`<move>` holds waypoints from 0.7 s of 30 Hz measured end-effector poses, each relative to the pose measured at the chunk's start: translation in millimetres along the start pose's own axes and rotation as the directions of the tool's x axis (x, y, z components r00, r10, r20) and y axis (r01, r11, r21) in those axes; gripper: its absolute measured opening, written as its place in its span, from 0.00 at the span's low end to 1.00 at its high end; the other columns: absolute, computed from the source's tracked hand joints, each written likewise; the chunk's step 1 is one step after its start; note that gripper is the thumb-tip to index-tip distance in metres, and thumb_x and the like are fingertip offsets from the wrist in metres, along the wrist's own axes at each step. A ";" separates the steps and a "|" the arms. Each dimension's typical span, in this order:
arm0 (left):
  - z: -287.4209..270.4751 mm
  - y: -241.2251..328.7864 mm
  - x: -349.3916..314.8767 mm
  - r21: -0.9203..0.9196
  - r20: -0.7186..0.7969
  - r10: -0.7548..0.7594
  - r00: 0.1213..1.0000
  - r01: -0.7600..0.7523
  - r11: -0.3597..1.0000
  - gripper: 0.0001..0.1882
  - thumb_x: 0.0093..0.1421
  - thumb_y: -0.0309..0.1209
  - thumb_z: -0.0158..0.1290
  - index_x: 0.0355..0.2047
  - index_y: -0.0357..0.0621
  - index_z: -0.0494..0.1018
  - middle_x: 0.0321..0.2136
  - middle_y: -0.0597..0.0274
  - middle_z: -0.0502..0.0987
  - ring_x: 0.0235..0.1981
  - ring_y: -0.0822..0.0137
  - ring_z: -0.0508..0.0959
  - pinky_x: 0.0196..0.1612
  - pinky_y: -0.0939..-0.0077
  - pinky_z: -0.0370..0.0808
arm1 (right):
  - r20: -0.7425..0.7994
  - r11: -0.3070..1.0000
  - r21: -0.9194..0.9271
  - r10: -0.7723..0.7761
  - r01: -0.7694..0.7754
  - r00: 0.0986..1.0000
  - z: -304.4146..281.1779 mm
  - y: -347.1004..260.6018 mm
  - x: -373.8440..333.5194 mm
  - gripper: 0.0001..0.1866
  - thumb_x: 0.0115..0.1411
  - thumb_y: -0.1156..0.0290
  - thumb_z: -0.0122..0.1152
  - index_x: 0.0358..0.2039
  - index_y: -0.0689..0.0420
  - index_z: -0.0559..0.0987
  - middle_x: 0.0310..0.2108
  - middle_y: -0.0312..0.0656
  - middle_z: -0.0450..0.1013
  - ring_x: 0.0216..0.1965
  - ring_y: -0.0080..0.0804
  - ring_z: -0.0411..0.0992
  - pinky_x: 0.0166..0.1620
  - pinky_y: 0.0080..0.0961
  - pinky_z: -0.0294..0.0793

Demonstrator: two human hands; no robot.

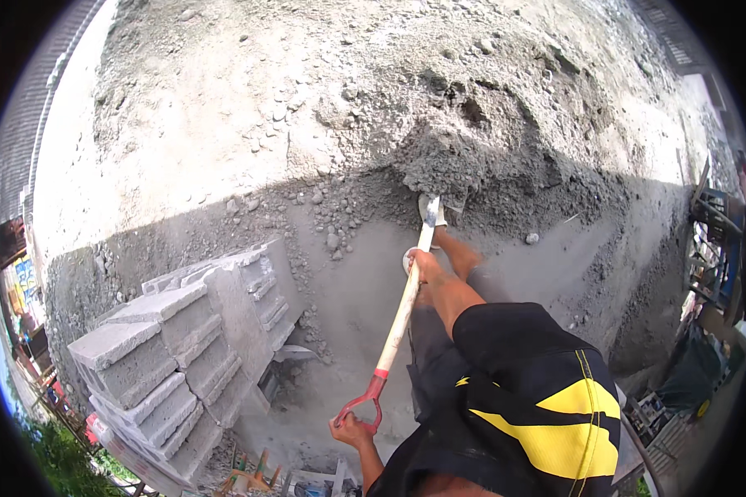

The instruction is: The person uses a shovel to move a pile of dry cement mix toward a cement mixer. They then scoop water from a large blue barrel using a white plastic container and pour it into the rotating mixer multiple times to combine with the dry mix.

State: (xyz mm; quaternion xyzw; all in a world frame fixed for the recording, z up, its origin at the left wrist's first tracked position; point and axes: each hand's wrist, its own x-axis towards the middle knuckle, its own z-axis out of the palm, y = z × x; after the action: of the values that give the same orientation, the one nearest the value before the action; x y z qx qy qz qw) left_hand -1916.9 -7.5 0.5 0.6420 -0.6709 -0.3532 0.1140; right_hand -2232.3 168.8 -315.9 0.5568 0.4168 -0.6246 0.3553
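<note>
A shovel with a pale wooden shaft (pixel 402 311) and a red D-shaped handle slants across the middle. My left hand (pixel 352 431) is closed round the red grip at its lower end. Farther up, my right hand (pixel 424 263) wraps round the shaft. The shovel's metal socket (pixel 430 209) meets the foot of a grey sand and gravel pile (pixel 452 157); most of the blade is hidden there. Close beside the socket is a foot in light footwear (pixel 436 217), partly covered by the shaft.
Stacked grey concrete blocks (pixel 166 356) stand at the left, near the shovel. Loose stones (pixel 331 240) are scattered before the pile. A dark metal frame (pixel 717 224) is at the far right, with a dark green cover (pixel 695 373) below it. Wooden pieces (pixel 261 472) lie near the lower edge.
</note>
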 end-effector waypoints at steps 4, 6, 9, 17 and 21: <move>-82.8 -2.3 -32.0 0.159 0.058 0.242 0.968 -0.249 0.956 0.07 0.42 0.23 0.51 0.18 0.34 0.64 0.13 0.60 0.65 0.14 0.66 0.68 0.18 0.71 0.66 | -0.036 0.998 0.021 0.058 -0.057 0.998 -22.8 32.3 -81.3 0.05 0.54 0.75 0.55 0.23 0.58 0.70 0.16 0.37 0.63 0.16 0.30 0.64 0.21 0.30 0.69; -126.8 3.1 -24.6 0.226 0.134 0.469 0.873 -0.488 0.843 0.07 0.42 0.24 0.51 0.18 0.34 0.64 0.13 0.60 0.65 0.13 0.65 0.68 0.18 0.71 0.66 | 0.010 0.990 0.129 0.055 -0.056 0.998 -30.3 68.8 -88.3 0.06 0.55 0.73 0.54 0.22 0.59 0.72 0.17 0.38 0.65 0.16 0.30 0.65 0.21 0.29 0.70; -170.1 -4.1 -37.7 0.272 0.060 0.544 0.837 -0.538 0.798 0.07 0.43 0.24 0.52 0.18 0.35 0.64 0.12 0.60 0.65 0.13 0.65 0.68 0.18 0.71 0.66 | -0.013 0.981 0.179 0.075 -0.071 0.997 -32.6 81.3 -169.3 0.02 0.52 0.77 0.55 0.24 0.60 0.72 0.18 0.38 0.65 0.17 0.31 0.65 0.22 0.29 0.70; -195.8 41.2 -16.5 0.309 0.169 0.632 0.756 -0.649 0.695 0.07 0.44 0.25 0.52 0.18 0.36 0.64 0.12 0.61 0.65 0.13 0.66 0.68 0.18 0.71 0.65 | 0.171 0.828 0.540 0.072 -0.154 0.983 -76.9 163.4 -152.0 0.06 0.53 0.73 0.57 0.21 0.58 0.73 0.17 0.38 0.66 0.16 0.31 0.66 0.20 0.29 0.70; -176.0 39.4 -49.0 0.238 0.285 0.671 0.685 -0.728 0.642 0.07 0.44 0.25 0.52 0.18 0.36 0.65 0.12 0.61 0.65 0.13 0.67 0.68 0.18 0.71 0.65 | 0.211 0.675 0.708 0.077 -0.206 0.975 -166.9 180.1 -143.2 0.06 0.49 0.76 0.58 0.21 0.55 0.69 0.15 0.35 0.63 0.14 0.26 0.63 0.18 0.26 0.65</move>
State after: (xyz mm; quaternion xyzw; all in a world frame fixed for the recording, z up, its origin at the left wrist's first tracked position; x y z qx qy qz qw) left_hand -1833.7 -21.9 167.1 0.3081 -0.9236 -0.2159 0.0740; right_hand -1983.9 246.7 -201.8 0.6292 0.0605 -0.7521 0.1863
